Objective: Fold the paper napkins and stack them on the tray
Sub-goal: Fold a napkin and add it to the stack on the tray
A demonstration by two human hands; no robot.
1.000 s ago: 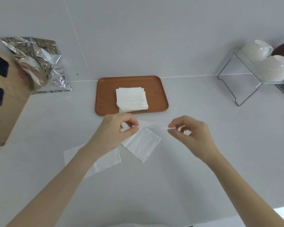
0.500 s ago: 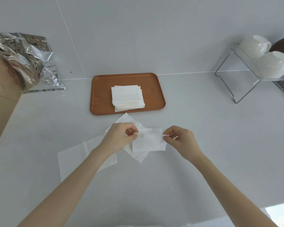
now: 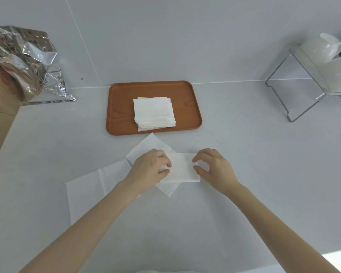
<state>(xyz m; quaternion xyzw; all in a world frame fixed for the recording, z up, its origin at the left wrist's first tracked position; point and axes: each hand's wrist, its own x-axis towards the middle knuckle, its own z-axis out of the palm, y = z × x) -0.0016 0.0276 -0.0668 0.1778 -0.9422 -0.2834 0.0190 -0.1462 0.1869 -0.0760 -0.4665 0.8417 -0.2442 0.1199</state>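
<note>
A brown tray (image 3: 118, 109) lies at the back of the white counter with a stack of folded white napkins (image 3: 154, 113) on it. In front of the tray, a half-folded white napkin (image 3: 182, 167) lies flat on the counter over another napkin (image 3: 148, 146) turned diagonally. My left hand (image 3: 148, 170) pinches the folded napkin's left edge. My right hand (image 3: 213, 168) touches its right edge with thumb and fingertips. A larger unfolded napkin (image 3: 87, 192) lies to the left, partly under my left forearm.
A crumpled silver foil bag (image 3: 26, 62) and a cardboard box (image 3: 0, 107) stand at the back left. A clear rack (image 3: 295, 91) with white cups (image 3: 319, 50) stands at the back right. A white wall rises behind the tray.
The napkin that was held up and stretched between both hands has come down and now lies flat on the counter, folded in half. Both hands lowered with it.
</note>
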